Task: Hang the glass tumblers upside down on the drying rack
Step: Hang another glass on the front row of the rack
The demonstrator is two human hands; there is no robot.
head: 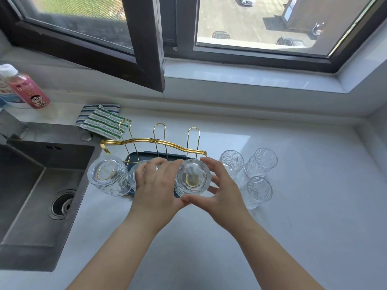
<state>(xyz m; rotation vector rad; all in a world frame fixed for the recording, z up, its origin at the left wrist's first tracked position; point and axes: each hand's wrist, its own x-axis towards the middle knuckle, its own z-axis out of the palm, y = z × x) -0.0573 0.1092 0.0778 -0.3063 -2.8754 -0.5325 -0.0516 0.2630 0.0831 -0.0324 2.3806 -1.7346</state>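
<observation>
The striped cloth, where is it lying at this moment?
In the head view the striped cloth lies on the counter at the left, just behind the gold drying rack and beyond the sink, below the window sill.

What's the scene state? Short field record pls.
rack: gold wire drying rack on dark tray, right of the sink
hung: leftmost tumbler inverted on a front prong; a second one mostly hidden behind the left hand
in hands: inverted tumbler, held by both, right hand on its right side
waiting: three upright tumblers on the counter, right of the rack
free prongs: three back loops
</observation>
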